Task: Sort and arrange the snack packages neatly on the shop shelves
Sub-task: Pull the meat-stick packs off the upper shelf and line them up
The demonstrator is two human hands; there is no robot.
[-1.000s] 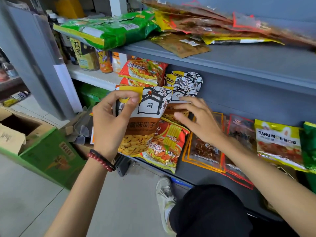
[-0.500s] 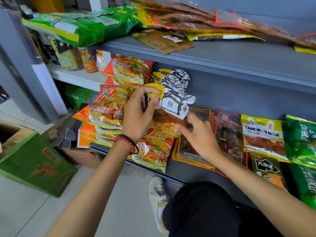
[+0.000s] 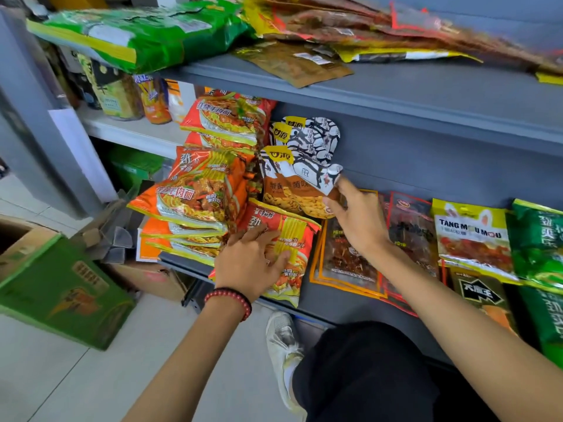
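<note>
A black-white-and-brown snack bag point(image 3: 292, 184) stands at the back of the lower grey shelf point(image 3: 335, 303), in front of two like bags point(image 3: 307, 135). My right hand point(image 3: 356, 220) pinches its right edge and corner. My left hand point(image 3: 253, 263), with a red bead bracelet on the wrist, lies flat with spread fingers on a red-and-yellow noodle packet point(image 3: 286, 254) at the shelf's front edge. A leaning stack of orange noodle packets point(image 3: 198, 199) fills the shelf's left end.
Right of my hands lie clear dark-snack pouches point(image 3: 408, 236), a yellow TANG MOU MOU bag point(image 3: 472, 239) and green bags point(image 3: 539, 239). The upper shelf point(image 3: 426, 95) carries green and brown packets. A green carton point(image 3: 61, 293) sits on the floor at left; my knee and shoe are below.
My left hand let go of the snack bag's top and dropped onto the noodle packet. The bag now stands at the shelf back, held by my right hand at its right edge.
</note>
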